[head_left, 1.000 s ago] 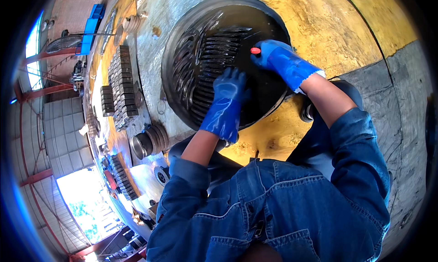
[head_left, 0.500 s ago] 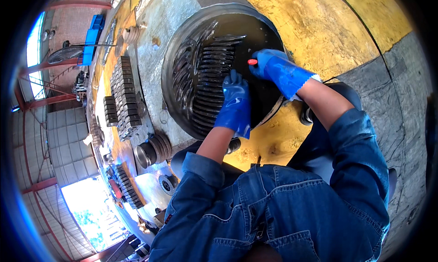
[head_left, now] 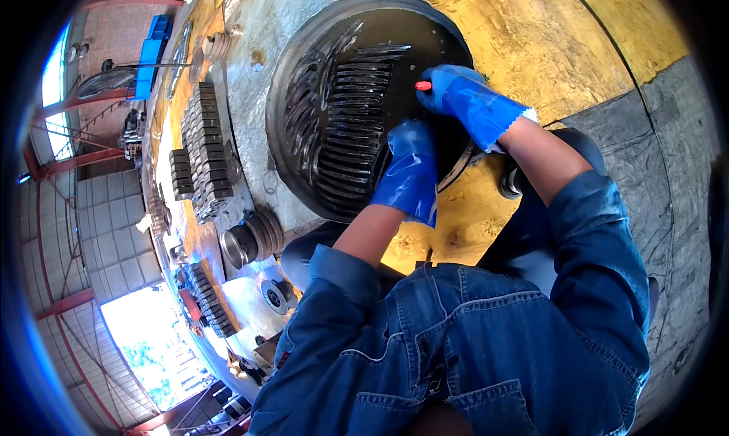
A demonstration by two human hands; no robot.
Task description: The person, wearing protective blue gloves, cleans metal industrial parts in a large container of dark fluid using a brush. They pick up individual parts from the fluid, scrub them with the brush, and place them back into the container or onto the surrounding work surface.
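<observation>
A wide round metal basin point(head_left: 277, 124) of dark, oily liquid stands in front of me. Curved dark metal pieces, ribbed like a row of rings point(head_left: 357, 109), lie in it, with more shiny dark pieces point(head_left: 302, 117) to their left. Over the basin's near right part is my left hand point(head_left: 412, 155) in a blue rubber glove, its fingers curled; whatever they hold is hidden. My right hand point(head_left: 454, 90), gloved alike, is closed at the right side of the basin around a thing with a red end point(head_left: 423, 86). The rest of that thing is hidden by the glove and dark liquid.
Stacked dark metal blocks point(head_left: 205, 151) stand left of the basin. Nearer are a cylindrical ribbed metal part point(head_left: 254, 238) and a round flanged part point(head_left: 275, 295). Yellow floor sheeting point(head_left: 516, 41) lies to the right, beside grey sheeting point(head_left: 638, 178).
My left hand has drawn back to the right, off the ribbed dark pieces, and its fingers have curled in. My right hand has shifted slightly away from me, still around the red-ended thing.
</observation>
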